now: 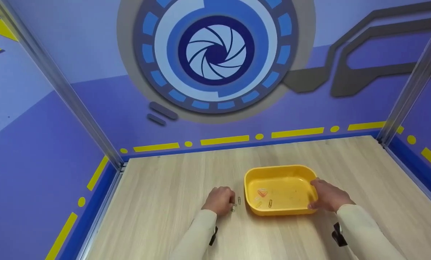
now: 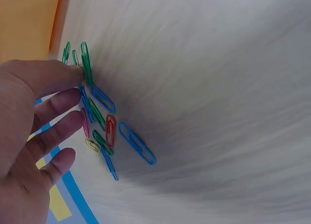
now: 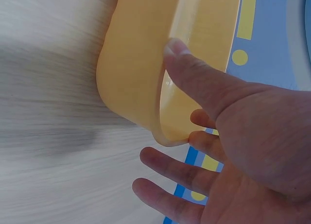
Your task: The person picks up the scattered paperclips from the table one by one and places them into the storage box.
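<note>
In the head view my left hand (image 1: pixel 219 200) is low over the table, just left of a yellow plastic tray (image 1: pixel 282 213). Its thumb and forefinger pinch at a green paper clip (image 2: pixel 86 63), the forefinger hidden behind the thumb; the other fingers are loosely bent. Several coloured clips lie close by, among them a red paper clip (image 2: pixel 111 131) and a large blue paper clip (image 2: pixel 137 143). My right hand (image 1: pixel 329 195) grips the tray's right end, thumb (image 3: pixel 177 51) on the rim. Inside the tray's left part are a few paper clips (image 1: pixel 270 203).
The wooden table (image 1: pixel 164 187) meets a blue printed back wall (image 1: pixel 229 124). Metal posts stand at both rear corners, with side panels (image 1: pixel 31 162) rising along the table's edges.
</note>
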Motion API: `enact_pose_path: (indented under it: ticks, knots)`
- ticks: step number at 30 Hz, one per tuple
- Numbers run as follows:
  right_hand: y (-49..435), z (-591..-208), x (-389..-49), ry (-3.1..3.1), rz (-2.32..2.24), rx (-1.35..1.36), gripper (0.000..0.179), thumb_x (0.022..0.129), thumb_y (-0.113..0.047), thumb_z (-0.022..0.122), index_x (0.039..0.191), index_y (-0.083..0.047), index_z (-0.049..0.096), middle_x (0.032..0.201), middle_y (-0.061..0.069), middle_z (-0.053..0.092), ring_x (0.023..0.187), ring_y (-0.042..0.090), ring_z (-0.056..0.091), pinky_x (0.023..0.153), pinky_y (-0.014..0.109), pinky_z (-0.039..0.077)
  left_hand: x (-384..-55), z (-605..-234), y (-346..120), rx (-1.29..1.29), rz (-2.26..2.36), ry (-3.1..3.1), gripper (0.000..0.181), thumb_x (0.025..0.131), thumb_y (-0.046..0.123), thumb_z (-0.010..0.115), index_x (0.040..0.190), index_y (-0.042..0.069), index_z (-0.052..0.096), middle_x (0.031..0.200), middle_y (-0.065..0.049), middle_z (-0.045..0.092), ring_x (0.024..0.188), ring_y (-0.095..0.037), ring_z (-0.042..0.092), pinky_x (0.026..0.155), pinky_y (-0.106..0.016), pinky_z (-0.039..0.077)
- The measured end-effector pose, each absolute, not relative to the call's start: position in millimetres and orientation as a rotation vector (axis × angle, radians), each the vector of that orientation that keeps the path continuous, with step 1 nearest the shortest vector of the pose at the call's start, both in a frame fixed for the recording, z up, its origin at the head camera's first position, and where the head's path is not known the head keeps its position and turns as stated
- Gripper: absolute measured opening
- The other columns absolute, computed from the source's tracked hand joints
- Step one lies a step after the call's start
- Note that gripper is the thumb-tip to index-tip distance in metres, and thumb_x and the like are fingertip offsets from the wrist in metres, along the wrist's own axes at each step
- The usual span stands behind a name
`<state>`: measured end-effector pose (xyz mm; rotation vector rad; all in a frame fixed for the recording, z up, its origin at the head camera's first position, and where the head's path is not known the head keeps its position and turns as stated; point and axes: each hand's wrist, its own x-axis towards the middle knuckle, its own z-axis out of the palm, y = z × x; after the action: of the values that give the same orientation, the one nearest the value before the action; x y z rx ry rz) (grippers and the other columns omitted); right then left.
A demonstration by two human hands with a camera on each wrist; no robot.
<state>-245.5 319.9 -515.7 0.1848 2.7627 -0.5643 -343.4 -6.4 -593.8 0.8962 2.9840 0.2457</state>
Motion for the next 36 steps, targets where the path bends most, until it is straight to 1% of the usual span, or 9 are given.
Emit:
enact_pose_path:
  ticks: [7,11,14,21,29,31,36]
  knots:
    - [318,-517,-246,2.763,-0.555,0.198,0.084,0.068,-0.037,0.076,0.131,0.002,0.037,0.138,0.030,0.033,0.117,0.048,0.040,0.094,0.063,0.030,-342,-602,-10,0.954,0.286,3.057,0.014,0.075,0.015,0.064,0.062,0.020,0.060,0.061,0.010,0.047,0.056,-0.007,0.041,0.058,-0.025,0.030]
    - [319,-518,-247,2.753,-0.574,0.222,0.086,0.068,-0.036,0.077,0.133,0.002,0.035,0.140,0.029,0.030,0.120,0.048,0.037,0.096,0.064,0.028,-342,-602,-12,0.902,0.389,3.047,0.016,0.076,0.016,0.064,0.062,0.021,0.058,0.061,0.010,0.046,0.056,-0.008,0.040,0.058,-0.024,0.030]
    - [320,-518,-247,2.747,-0.588,0.236,0.088,0.067,-0.035,0.077,0.134,0.002,0.034,0.141,0.029,0.028,0.122,0.049,0.035,0.097,0.064,0.027,-342,-599,-14,0.853,0.449,3.035,0.015,0.078,0.017,0.063,0.064,0.022,0.058,0.063,0.011,0.046,0.057,-0.008,0.041,0.060,-0.024,0.032]
    - [319,-518,-247,2.770,-0.562,0.205,0.084,0.067,-0.035,0.077,0.131,0.003,0.038,0.137,0.030,0.034,0.119,0.048,0.039,0.094,0.063,0.030,-340,-593,-17,0.799,0.554,3.036,0.008,0.078,0.019,0.063,0.071,0.023,0.063,0.068,0.013,0.050,0.062,-0.006,0.043,0.064,-0.024,0.036]
    - [319,-517,-246,2.772,-0.564,0.206,0.082,0.067,-0.034,0.078,0.130,0.002,0.039,0.137,0.028,0.036,0.116,0.047,0.041,0.094,0.063,0.031,-335,-580,-14,0.821,0.721,3.029,0.006,0.079,0.019,0.063,0.075,0.023,0.066,0.073,0.013,0.053,0.067,-0.004,0.046,0.065,-0.021,0.041]
    - [319,-517,-246,2.776,-0.562,0.197,0.081,0.068,-0.034,0.078,0.129,0.002,0.040,0.135,0.028,0.038,0.115,0.046,0.043,0.093,0.063,0.032,-334,-578,-11,0.831,0.789,3.017,0.006,0.080,0.019,0.064,0.078,0.023,0.067,0.076,0.012,0.054,0.070,-0.004,0.048,0.065,-0.019,0.042]
    - [321,-517,-248,2.776,-0.528,0.165,0.084,0.068,-0.037,0.077,0.130,0.005,0.038,0.136,0.029,0.036,0.118,0.047,0.041,0.093,0.062,0.032,-329,-573,0,0.848,0.908,2.973,0.004,0.082,0.020,0.064,0.081,0.023,0.066,0.080,0.012,0.056,0.077,-0.006,0.054,0.070,-0.018,0.045]
